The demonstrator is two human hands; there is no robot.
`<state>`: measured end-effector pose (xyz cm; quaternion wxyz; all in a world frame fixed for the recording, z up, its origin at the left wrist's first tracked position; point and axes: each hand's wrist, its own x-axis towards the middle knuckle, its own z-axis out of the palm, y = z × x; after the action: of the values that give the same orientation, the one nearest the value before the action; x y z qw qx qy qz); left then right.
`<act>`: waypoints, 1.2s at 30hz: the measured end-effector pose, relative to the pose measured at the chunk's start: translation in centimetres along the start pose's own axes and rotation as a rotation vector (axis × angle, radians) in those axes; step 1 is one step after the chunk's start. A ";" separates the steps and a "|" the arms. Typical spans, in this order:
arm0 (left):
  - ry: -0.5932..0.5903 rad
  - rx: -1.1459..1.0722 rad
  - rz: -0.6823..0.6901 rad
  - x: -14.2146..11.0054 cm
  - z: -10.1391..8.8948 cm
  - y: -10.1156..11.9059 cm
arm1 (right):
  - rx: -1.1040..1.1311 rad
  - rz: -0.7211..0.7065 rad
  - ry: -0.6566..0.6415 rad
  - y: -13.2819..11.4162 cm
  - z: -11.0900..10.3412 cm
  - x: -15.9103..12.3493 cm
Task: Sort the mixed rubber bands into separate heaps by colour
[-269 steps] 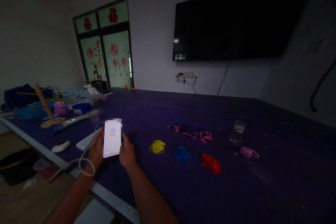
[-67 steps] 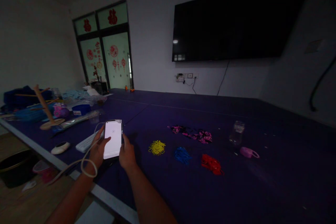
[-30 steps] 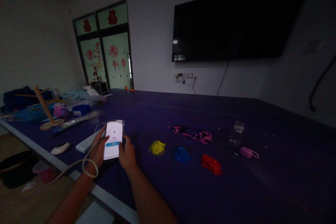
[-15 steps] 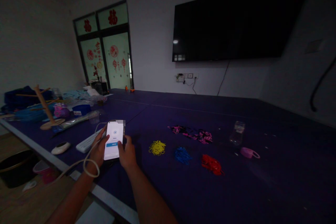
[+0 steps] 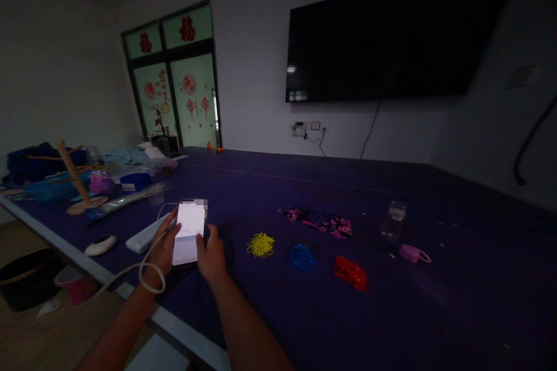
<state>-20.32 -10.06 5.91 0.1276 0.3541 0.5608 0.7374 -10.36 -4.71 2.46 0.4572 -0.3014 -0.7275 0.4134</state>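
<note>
A smartphone (image 5: 190,235) with a lit, pale screen is held upright above the table's near left part. My left hand (image 5: 164,246) grips its left edge, the thumb lying over the screen. From the other side my right hand (image 5: 213,255) holds the right edge, and its thumb rests on the lower screen. A pale cable (image 5: 140,269) loops over my left wrist. To the right of the hands lie a heap of yellow bands (image 5: 261,245), a blue heap (image 5: 303,258), a red heap (image 5: 351,272) and a pink-and-black heap (image 5: 317,222).
A clear bottle (image 5: 394,221) and a pink lid with a loop (image 5: 411,253) lie on the purple table (image 5: 456,301). At left are a white power strip (image 5: 141,237), a white oval device (image 5: 101,245), a wooden stand (image 5: 73,177) and a blue box (image 5: 134,182).
The phone screen has switched from a page with a blue button to a greyed, mostly blank page. Both hands stay in place.
</note>
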 end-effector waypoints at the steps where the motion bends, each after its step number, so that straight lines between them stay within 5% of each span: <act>1: 0.013 0.014 0.009 0.0 0.1 0.1 | -0.007 0.000 0.002 0.0 0.0 0.0; 12: 0.040 0.113 0.067 -0.2 0.1 0.4 | 0.009 -0.028 -0.025 -0.5 -0.5 -0.3; 22: -0.014 0.067 0.116 -0.7 0.8 1.9 | -0.065 -0.222 -0.080 -1.3 -1.3 -0.4; 36: -0.024 0.037 0.046 -0.5 0.6 1.0 | 0.030 -0.151 -0.055 -1.2 -1.3 -0.5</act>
<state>-19.39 -10.29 6.74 0.1108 0.3779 0.5643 0.7255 -9.05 -5.21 3.60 0.4712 -0.2274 -0.7542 0.3968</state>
